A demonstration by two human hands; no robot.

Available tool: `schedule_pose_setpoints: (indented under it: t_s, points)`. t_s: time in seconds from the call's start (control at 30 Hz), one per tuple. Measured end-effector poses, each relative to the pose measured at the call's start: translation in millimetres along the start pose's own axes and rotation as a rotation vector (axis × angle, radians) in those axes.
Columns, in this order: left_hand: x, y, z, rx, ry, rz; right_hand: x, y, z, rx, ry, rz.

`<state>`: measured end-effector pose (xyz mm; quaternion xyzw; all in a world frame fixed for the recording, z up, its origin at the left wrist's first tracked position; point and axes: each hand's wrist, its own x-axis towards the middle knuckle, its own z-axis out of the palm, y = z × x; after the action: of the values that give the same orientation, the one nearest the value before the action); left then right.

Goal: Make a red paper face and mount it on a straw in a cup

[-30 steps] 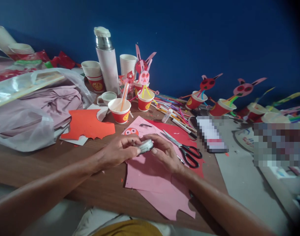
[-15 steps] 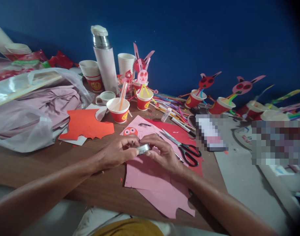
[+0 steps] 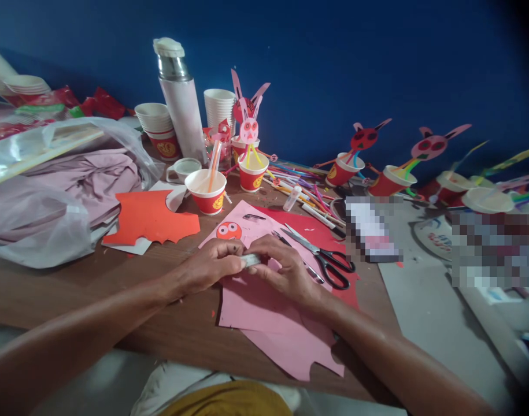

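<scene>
Between both hands, above the pink paper, is a small shiny pale object that looks like a roll of clear tape. My left hand pinches its left end with thumb and fingers. From the other side my right hand grips it, fingers curled over the top and thumb below. Parts of the roll are hidden by the fingers. Just beyond my left hand lies an orange round face cutout with white-ringed eyes. Black-handled scissors and a pen lie right of my right hand.
Orange paper and a plastic bag are on the left. Behind stand a paper cup, a flask and cups with paper animal heads. Coloured sticks, a glue stick and a blurred phone are right.
The roll has been turned between my fingers, so less of its shiny face shows. Both hands stay close together in nearly the same place; the view has shifted slightly.
</scene>
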<state>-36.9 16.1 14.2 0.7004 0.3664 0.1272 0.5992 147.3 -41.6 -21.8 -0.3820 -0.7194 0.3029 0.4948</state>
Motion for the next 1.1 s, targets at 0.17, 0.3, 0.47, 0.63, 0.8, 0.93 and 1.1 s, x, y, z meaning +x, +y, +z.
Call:
schedule_pose_setpoints:
  t_s: [0.17,0.3,0.47,0.63,0.8,0.93,1.1]
  points:
    - [-2.5,1.7,-0.3,0.037,0.092,0.107,2.0,-3.5,-3.6,0.037,0.018,0.069]
    - [-5.4,2.1,2.5,0.281,0.240,0.285,2.4,-13.3,-4.6,0.047,-0.050,0.154]
    - [-4.1,-9.8,2.7,0.479,0.288,0.520,-1.6,-18.2,0.8,0.062,-0.070,0.195]
    - [-3.2,-14.4,3.9,0.556,0.292,0.576,-3.3,-16.7,4.9,0.071,-0.065,0.212]
    - [-3.5,-11.1,4.7,0.532,0.261,0.519,-3.9,-16.7,6.0,0.094,-0.071,0.252]
    - [-4.7,-10.7,5.0,0.502,0.240,0.456,-4.4,-15.2,9.5,0.142,-0.029,0.287]
    - [-6.4,-6.8,5.7,0.465,0.251,0.385,-3.3,-15.0,8.5,0.288,-0.032,0.336]
